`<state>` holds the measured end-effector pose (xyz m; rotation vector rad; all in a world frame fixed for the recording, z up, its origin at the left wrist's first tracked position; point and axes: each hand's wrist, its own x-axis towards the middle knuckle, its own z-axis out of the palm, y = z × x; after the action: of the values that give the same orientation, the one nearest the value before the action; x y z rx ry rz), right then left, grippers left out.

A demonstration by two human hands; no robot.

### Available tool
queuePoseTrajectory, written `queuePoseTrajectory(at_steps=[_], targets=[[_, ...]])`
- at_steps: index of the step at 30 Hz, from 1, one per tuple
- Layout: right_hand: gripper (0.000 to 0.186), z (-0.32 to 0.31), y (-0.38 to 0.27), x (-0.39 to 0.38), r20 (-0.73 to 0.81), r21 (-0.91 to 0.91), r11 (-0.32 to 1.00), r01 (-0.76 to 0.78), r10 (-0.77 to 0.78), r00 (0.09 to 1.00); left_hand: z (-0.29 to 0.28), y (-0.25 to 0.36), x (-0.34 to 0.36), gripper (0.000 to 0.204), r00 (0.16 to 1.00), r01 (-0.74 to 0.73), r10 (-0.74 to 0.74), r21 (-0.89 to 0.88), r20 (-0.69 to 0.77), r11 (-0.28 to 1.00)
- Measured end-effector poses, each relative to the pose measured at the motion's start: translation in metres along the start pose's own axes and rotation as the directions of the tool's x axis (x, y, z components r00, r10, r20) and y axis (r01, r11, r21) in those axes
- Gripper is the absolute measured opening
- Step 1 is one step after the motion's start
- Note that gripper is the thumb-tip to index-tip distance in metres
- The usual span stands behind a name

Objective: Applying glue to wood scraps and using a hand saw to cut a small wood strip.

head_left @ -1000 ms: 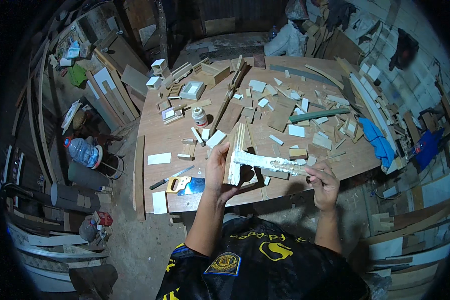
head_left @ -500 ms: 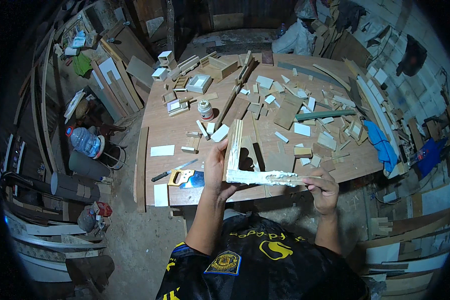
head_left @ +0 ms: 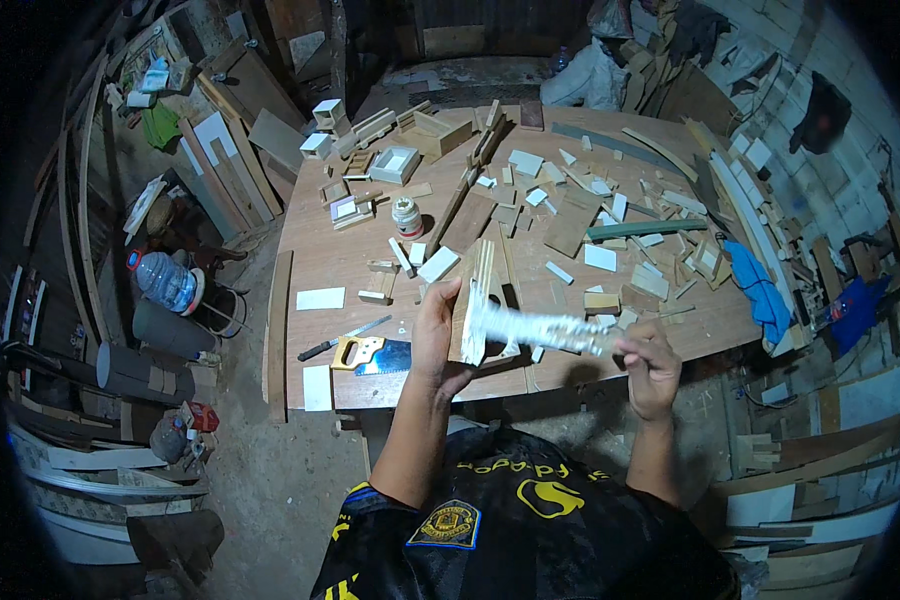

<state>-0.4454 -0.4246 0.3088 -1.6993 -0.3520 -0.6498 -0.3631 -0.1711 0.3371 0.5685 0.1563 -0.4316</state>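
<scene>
My left hand (head_left: 435,335) is closed around a plywood piece (head_left: 482,275), held upright above the table's near edge, with white paste smeared along its edge. My right hand (head_left: 652,368) pinches the right end of a wood stick (head_left: 550,331) thickly coated in white paste. Motion blurs the stick. Its left end overlaps the plywood edge; I cannot tell if they touch. An open jar (head_left: 407,218) stands farther back on the table. Left of my left hand lie a yellow-handled handsaw (head_left: 375,355) and a thin dark-handled saw or file (head_left: 345,338).
Wood offcuts and white blocks (head_left: 600,258) cover the right half of the wooden table (head_left: 315,255). Small box-like wooden pieces (head_left: 395,165) stand at the back left. A blue cloth (head_left: 760,285) hangs at the right edge. A water bottle (head_left: 165,283) stands left of the table.
The coated stick has moved up along the plywood edge from its lower end and now slants down to the right. My left hand has hardly moved.
</scene>
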Motion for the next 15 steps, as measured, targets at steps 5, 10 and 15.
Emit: queuePoseTrajectory(at_steps=[5,10,15], targets=[[0.020,0.003,-0.008,0.007,0.193,-0.054,0.994,0.098,-0.086,0.977,-0.004,0.004,0.001,0.035,0.968,0.028,-0.006,-0.082,0.251,0.996],[0.019,0.006,0.001,0.008,-0.049,-0.086,0.993,-0.085,0.081,0.996,-0.010,-0.001,0.002,0.033,0.988,0.101,-0.093,-0.055,0.125,0.993],[0.018,-0.002,-0.002,0.006,0.086,-0.025,1.000,0.004,-0.002,0.996,-0.007,0.000,0.003,0.036,0.988,0.074,-0.066,-0.050,0.138,0.996]])
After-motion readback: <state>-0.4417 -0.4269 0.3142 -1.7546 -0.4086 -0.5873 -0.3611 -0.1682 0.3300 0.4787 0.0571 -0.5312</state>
